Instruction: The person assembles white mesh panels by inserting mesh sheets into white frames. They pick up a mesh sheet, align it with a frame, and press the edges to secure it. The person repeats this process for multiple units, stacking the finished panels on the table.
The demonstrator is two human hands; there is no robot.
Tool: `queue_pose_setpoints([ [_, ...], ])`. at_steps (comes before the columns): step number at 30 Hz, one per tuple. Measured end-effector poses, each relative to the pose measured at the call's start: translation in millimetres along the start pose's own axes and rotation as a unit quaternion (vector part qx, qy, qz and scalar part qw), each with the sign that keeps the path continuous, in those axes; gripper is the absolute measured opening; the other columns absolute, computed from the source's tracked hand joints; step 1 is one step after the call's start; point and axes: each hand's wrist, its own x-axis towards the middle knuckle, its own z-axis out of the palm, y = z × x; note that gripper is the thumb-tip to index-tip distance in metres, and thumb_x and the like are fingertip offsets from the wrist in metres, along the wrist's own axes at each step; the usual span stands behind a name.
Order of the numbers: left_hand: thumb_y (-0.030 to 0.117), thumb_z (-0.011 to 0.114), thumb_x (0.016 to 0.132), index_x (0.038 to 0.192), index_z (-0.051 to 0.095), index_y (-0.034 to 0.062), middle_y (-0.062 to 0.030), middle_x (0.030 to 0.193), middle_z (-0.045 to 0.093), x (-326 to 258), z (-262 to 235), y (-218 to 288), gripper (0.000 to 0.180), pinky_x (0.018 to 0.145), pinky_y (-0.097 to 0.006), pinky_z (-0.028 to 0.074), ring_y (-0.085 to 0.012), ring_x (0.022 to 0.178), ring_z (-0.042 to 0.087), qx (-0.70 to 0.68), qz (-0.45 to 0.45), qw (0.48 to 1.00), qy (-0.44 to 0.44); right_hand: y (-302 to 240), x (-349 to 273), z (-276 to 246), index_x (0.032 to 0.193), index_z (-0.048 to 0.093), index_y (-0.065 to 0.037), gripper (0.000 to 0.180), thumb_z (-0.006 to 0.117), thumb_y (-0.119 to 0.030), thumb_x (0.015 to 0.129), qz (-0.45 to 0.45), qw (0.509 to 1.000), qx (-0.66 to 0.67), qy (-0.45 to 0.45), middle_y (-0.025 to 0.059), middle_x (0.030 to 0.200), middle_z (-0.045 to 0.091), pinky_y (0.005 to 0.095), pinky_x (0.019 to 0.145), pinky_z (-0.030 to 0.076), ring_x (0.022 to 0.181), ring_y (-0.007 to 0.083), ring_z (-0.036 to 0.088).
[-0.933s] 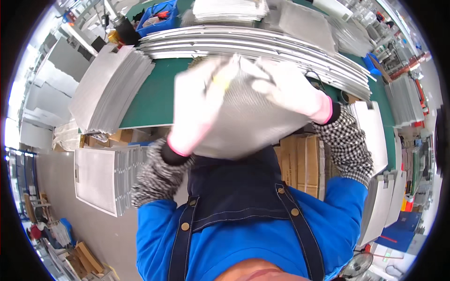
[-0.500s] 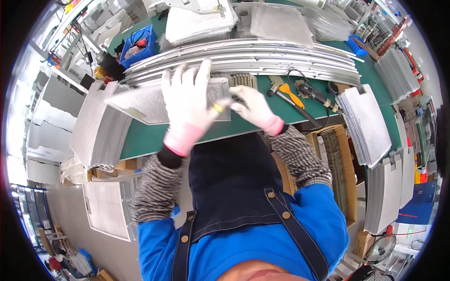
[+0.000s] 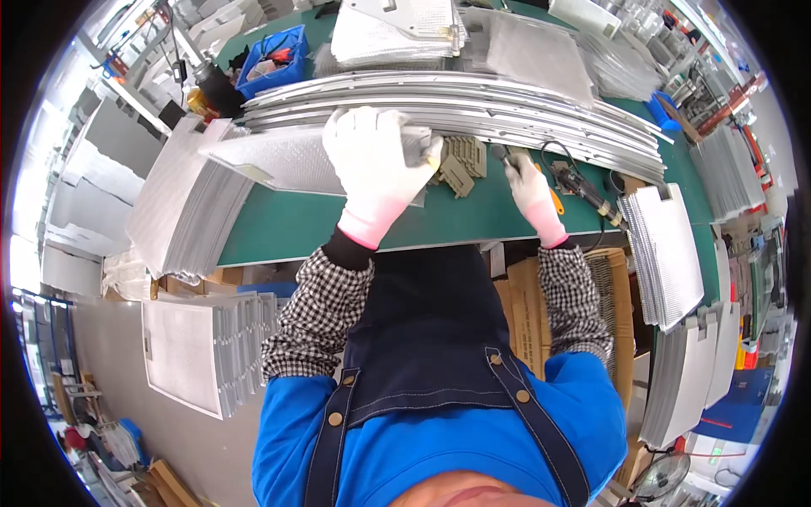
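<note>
My left hand [image 3: 372,156], in a white glove with a pink cuff, grips a silver mesh panel [image 3: 291,159] near its right end. The panel is tilted up over the green bench, and my hand hides part of it. Beside it lie several beige plastic pieces [image 3: 460,165] with ribbed faces. Farther right, my gloved right hand [image 3: 530,194] is closed round a hammer [image 3: 498,153], whose head shows past my fingers while the palm hides most of the handle. An orange-handled tool [image 3: 557,201] and a dark power screwdriver [image 3: 587,193] with a cable lie just right of that hand.
Long metal strips [image 3: 456,100] run across the bench behind my hands. Stacks of panels stand at the left [image 3: 182,203] and right [image 3: 667,253]. A blue bin [image 3: 272,63] of small items sits at the back left. Below the bench edge is a cardboard box [image 3: 621,313].
My right hand has left the panel's right end, moved right and closed on the hammer. My left hand keeps hold of the panel. More of the beige pieces now shows.
</note>
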Motion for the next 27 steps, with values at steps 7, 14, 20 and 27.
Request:
queue_pose_setpoints([
  [7, 0.039, 0.083, 0.069, 0.097, 0.06, 0.0095, -0.0099, 0.094, 0.054, 1.4, 12.1, -9.4, 0.047, 0.1, -0.053, 0.038, -0.0319, 0.097, 0.055, 0.017, -0.023, 0.998, -0.047, -144.9, -37.2, 35.8, 0.101, 0.052, -0.006, 0.037, 0.049, -0.042, 0.108, -0.06, 0.874, 0.483, -0.015, -0.0015, 0.072, 0.049, 0.0217, 0.049, 0.032, 0.053, 0.0049, 0.04],
  [14, 0.035, 0.082, 0.071, 0.089, 0.059, 0.0093, -0.0106, 0.09, 0.054, -0.2, 6.1, -12.2, 0.039, 0.092, -0.049, 0.039, -0.0323, 0.093, 0.054, 0.004, -0.029, 0.998, -0.052, -183.5, -5.4, -66.1, 0.127, 0.061, 0.006, 0.036, 0.06, -0.019, 0.101, -0.235, 0.97, 0.058, 0.029, 0.0138, 0.094, 0.072, 0.0307, 0.075, 0.054, 0.078, 0.0186, 0.068],
  [20, 0.035, 0.082, 0.072, 0.092, 0.061, 0.0088, -0.0111, 0.092, 0.055, -3.3, 4.5, -13.7, 0.04, 0.095, -0.049, 0.039, -0.0331, 0.095, 0.054, -0.019, -0.023, 0.998, -0.055, -210.0, 31.9, -95.3, 0.125, 0.068, -0.005, 0.032, 0.063, -0.021, 0.097, -0.459, 0.818, -0.34, -0.06, 0.0148, 0.103, 0.074, 0.0351, 0.08, 0.058, 0.087, 0.0274, 0.072],
  [27, 0.04, 0.082, 0.072, 0.098, 0.064, 0.0118, -0.0071, 0.095, 0.058, -5.5, 4.3, -15.4, 0.042, 0.098, -0.047, 0.038, -0.0279, 0.098, 0.057, -0.053, -0.037, 0.994, -0.084, -223.3, 39.0, -132.6, 0.121, 0.068, -0.006, 0.027, 0.053, -0.018, 0.102, -0.316, 0.947, 0.058, 0.013, 0.004, 0.084, 0.069, 0.0311, 0.067, 0.053, 0.07, 0.0172, 0.063],
])
